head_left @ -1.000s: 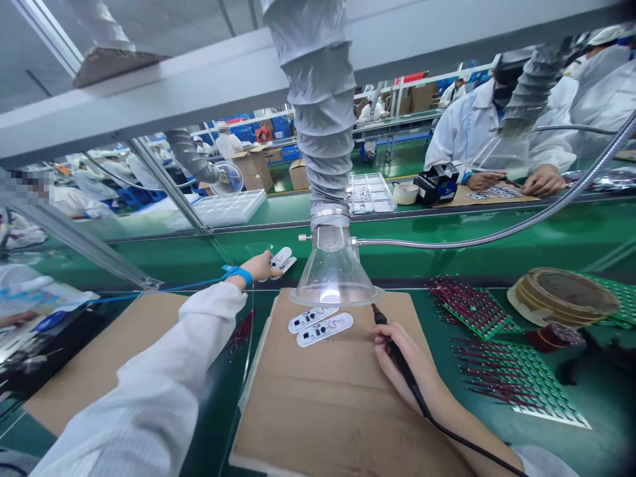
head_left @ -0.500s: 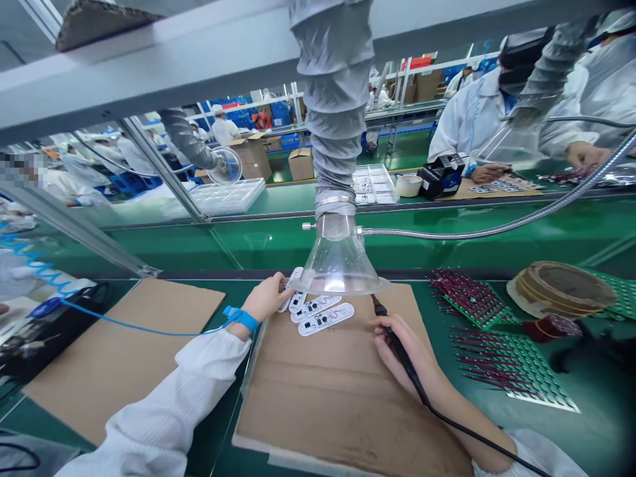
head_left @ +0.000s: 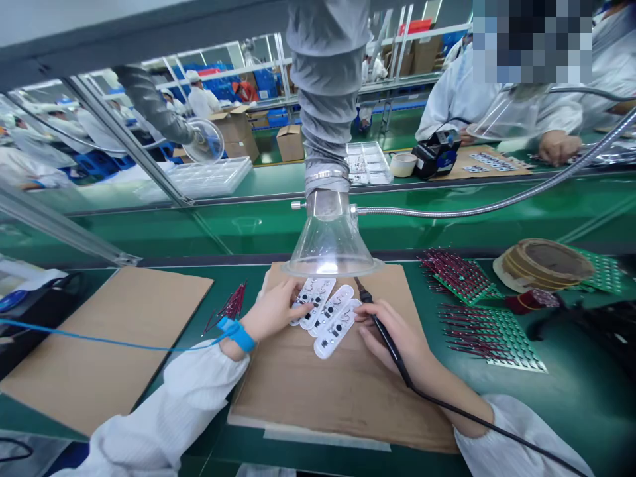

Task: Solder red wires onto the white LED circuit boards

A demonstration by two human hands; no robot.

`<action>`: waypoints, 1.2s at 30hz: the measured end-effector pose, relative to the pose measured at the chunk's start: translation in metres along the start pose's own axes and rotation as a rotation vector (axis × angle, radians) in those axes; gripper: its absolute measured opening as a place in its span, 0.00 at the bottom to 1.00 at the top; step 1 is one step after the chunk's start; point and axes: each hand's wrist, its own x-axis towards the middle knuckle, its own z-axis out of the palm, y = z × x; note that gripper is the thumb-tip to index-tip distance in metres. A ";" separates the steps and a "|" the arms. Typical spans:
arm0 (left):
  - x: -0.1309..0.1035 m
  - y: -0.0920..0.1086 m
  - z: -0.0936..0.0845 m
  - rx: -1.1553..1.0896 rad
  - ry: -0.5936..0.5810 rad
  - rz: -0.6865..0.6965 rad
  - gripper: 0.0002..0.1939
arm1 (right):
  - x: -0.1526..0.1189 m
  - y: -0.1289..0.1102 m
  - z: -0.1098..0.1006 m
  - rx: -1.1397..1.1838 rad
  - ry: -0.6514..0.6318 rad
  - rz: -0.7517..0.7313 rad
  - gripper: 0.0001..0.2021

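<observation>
Several white oblong circuit boards [head_left: 335,328] lie fanned out, overlapping, on a brown cardboard sheet [head_left: 318,391]. My left hand [head_left: 273,308], with a blue strap [head_left: 238,333] round its wrist, grips the leftmost boards between thumb and fingers. In my right hand [head_left: 397,331] is a soldering iron [head_left: 386,336], held like a pen with its tip pointing up and away. Those right fingertips reach the right edge of the nearest board. Just above the far ends of the boards hangs a clear fume hood [head_left: 330,242].
A small bunch of dark red wires [head_left: 231,306] lies beyond my left wrist. To the right are green board panels with red wires [head_left: 491,338] and a round tape-wrapped container [head_left: 541,265]. Another cardboard sheet [head_left: 109,338] lies left. Co-workers sit across the bench.
The boards have swung to a steeper slant and shifted nearer my right hand. My right hand has moved left to their edge. Dark red wires now show beyond my left wrist. The view has shifted.
</observation>
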 end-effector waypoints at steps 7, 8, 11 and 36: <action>-0.010 0.012 0.013 0.030 0.070 -0.038 0.19 | 0.001 -0.008 -0.012 -0.117 -0.092 0.049 0.20; -0.011 0.013 0.013 0.037 0.068 -0.049 0.19 | 0.001 -0.007 -0.011 -0.126 -0.110 0.059 0.22; -0.021 0.018 0.020 0.037 0.009 -0.102 0.19 | 0.001 -0.003 -0.009 -0.154 -0.128 0.088 0.24; -0.012 0.024 0.018 0.085 -0.113 -0.017 0.26 | 0.012 -0.010 0.014 -0.208 0.087 0.180 0.23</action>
